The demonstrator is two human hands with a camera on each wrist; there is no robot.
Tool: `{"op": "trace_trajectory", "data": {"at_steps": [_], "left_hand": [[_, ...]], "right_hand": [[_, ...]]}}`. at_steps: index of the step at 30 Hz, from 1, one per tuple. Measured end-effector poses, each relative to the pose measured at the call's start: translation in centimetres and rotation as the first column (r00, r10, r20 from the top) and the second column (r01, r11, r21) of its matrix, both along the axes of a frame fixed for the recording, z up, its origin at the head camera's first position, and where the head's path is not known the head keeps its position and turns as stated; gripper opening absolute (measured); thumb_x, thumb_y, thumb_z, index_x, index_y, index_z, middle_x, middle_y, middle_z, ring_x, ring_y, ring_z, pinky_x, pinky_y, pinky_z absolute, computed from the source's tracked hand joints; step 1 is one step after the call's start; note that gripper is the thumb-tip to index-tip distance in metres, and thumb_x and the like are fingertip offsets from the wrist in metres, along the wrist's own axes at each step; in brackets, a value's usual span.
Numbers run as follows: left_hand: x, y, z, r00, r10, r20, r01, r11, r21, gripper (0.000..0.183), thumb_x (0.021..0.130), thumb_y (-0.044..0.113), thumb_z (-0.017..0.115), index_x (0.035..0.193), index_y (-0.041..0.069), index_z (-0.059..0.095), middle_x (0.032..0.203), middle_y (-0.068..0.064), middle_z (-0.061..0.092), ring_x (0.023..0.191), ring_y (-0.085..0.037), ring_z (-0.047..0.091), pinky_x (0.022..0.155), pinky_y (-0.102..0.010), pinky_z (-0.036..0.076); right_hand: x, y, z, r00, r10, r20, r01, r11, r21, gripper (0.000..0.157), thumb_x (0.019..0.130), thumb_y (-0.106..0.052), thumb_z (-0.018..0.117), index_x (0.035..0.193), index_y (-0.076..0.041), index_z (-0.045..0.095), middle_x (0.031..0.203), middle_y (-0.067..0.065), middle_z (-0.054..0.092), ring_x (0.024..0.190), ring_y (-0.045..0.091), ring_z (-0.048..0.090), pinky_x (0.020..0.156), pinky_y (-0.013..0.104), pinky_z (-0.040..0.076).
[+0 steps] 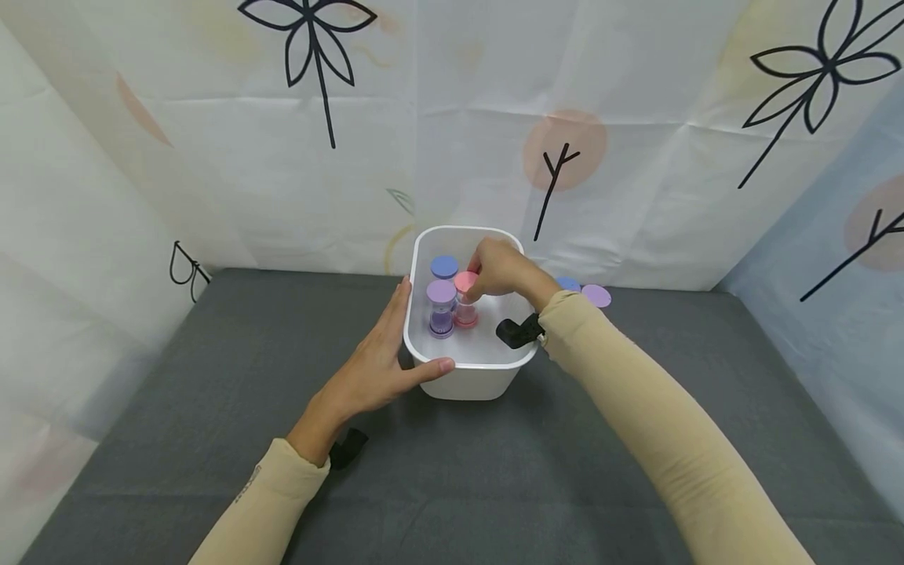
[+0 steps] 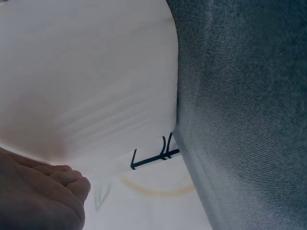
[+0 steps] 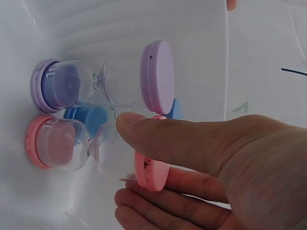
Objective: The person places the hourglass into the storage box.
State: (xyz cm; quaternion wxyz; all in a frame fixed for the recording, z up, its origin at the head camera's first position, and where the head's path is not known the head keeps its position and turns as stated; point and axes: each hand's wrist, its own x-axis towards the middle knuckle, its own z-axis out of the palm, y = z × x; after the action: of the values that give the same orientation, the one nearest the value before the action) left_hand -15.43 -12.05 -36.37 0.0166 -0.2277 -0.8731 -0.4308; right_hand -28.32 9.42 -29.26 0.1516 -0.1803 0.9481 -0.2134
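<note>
A pink-capped sand timer (image 1: pixel 466 314) stands upright inside a white plastic bin (image 1: pixel 469 384). My right hand (image 1: pixel 503 268) reaches into the bin and pinches that timer near its top cap, thumb on one side and fingers on the other. Close beside it stands a purple sand timer (image 3: pixel 158 76), with a blue sand timer (image 1: pixel 444 267) behind, partly hidden. The right wrist view shows sand in the lower bulbs of the pink and purple timers. My left hand (image 1: pixel 377 365) rests with straight fingers along the bin's left outer wall, its thumb stretched across the front near the rim.
Behind my right forearm, to the right of the bin, show a blue cap (image 1: pixel 568 283) and a purple cap (image 1: pixel 596 296), mostly covered by the sleeve. The bin sits on a dark grey cloth-covered table (image 1: pixel 212 377), near a patterned white curtain (image 1: pixel 459 118) at the back.
</note>
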Motion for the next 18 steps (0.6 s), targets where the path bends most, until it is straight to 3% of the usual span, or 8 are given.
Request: {"op": "trace_trajectory", "data": {"at_steps": [5, 10, 18], "left_hand": [[0.1, 0.0, 0.0, 1.0, 0.001, -0.005, -0.001, 1.0, -0.006, 0.118, 0.086, 0.061, 0.073, 0.161, 0.03, -0.013, 0.168, 0.01, -0.009, 0.154, -0.019, 0.004, 0.117, -0.059, 0.021], [0.1, 0.1, -0.1, 1.0, -0.002, -0.009, 0.002, 1.0, -0.007, 0.119, 0.086, 0.061, 0.073, 0.162, 0.028, -0.012, 0.168, 0.01, -0.009, 0.154, -0.018, 0.004, 0.117, -0.059, 0.021], [0.0, 0.0, -0.1, 1.0, 0.003, -0.027, -0.003, 1.0, -0.017, 0.118, 0.086, 0.061, 0.073, 0.162, 0.027, -0.011, 0.168, 0.008, -0.008, 0.155, -0.017, 0.002, 0.118, -0.059, 0.019]], "right_hand": [[0.3, 0.2, 0.4, 0.999, -0.03, 0.012, 0.031, 0.999, -0.03, 0.042, 0.077, -0.017, 0.09, 0.111, 0.004, 0.075, 0.102, 0.013, 0.074, 0.091, 0.024, 0.064, 0.08, 0.034, 0.053], [0.6, 1.0, 1.4, 0.996, -0.079, 0.041, 0.083, 0.991, -0.106, 0.056, 0.077, -0.02, 0.089, 0.122, 0.006, 0.069, 0.112, 0.015, 0.071, 0.102, 0.027, 0.066, 0.091, 0.04, 0.053], [2.1, 3.2, 3.9, 0.995, -0.082, 0.061, 0.096, 0.953, -0.287, 0.052, 0.081, -0.018, 0.087, 0.124, 0.004, 0.068, 0.117, 0.017, 0.071, 0.111, 0.026, 0.066, 0.098, 0.041, 0.05]]}}
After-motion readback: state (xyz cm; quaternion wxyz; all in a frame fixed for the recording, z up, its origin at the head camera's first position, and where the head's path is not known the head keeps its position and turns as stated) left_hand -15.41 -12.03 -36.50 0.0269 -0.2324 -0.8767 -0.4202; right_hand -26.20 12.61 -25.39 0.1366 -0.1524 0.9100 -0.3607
